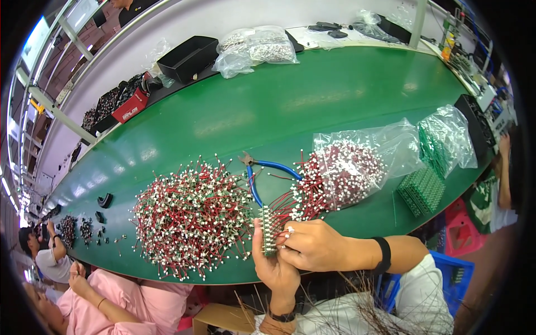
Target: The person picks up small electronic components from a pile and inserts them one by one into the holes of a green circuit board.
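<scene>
My left hand (pixel 276 274) is closed around the lower end of a narrow green circuit-board strip (pixel 267 226) lined with small pale connectors, its thumb along the left side. My right hand (pixel 321 245) pinches at the strip's right edge, on a red wire with a white plug showing at the fingertips. Several red wires run from the strip toward a heap of white-plugged red wires (pixel 310 192). Just beyond the strip lie side cutters (pixel 279 166) with blue handles, jaws apart. To the left spreads a large pile of wired connectors (pixel 190 218).
A clear plastic bag (pixel 391 148) partly covers the right heap. Stacked green circuit boards (pixel 421 191) sit at the right edge. Along the far side are a black bin (pixel 188 58), bagged white parts (pixel 271 44) and a red box (pixel 132 106). A person in pink (pixel 106 301) sits at my left.
</scene>
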Available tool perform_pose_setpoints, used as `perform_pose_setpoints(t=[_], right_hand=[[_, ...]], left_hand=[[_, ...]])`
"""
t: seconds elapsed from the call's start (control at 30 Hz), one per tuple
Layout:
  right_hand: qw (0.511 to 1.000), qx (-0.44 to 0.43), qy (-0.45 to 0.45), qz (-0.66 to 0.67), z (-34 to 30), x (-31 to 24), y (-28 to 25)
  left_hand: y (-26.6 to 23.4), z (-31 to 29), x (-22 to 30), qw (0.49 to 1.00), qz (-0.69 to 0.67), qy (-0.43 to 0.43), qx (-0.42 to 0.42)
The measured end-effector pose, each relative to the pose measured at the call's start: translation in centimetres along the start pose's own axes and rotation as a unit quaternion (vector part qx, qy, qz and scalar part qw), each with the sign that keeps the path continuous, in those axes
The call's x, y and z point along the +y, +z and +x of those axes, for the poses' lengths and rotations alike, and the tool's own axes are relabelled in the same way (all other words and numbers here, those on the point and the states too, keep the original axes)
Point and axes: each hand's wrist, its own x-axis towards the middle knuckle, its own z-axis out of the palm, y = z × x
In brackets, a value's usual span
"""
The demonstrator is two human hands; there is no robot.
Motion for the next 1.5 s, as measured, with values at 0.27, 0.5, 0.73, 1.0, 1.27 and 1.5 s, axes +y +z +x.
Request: perform_pose_setpoints(t=[0.27, 0.5, 0.73, 1.0, 1.27, 1.5], right_hand=[[0.993, -0.010, -0.060, -0.100, -0.1, -0.5, -1.0], [0.997, -0.021, -0.034, -0.068, -0.3, -0.1, -1.2], [0.999, 0.006, -0.021, -0.039, -0.1, -0.4, -1.3], [0.998, 0.033, -0.016, -0.042, -0.1, -0.1, -0.7], [0.997, 0.014, 0.029, -0.064, 0.0, 0.0, -0.9], [0.998, 0.007, -0.022, 0.057, 0.4, 0.0, -1.6]], left_hand=[[0.4, 0.0, 0.2, 0.998, 0.047, 0.031, -0.018], [0.2, -0.1, 0.1, 0.993, 0.099, 0.042, -0.048], [0.6, 0.0, 0.0, 0.998, 0.052, 0.043, 0.016], [0.5, 0.3, 1.0, 0.993, 0.113, -0.011, -0.024], [0.6, 0.3, 0.5, 0.997, 0.070, -0.002, 0.015], [0.0, 1.2, 0.9, 0.981, -0.133, -0.068, 0.127]])
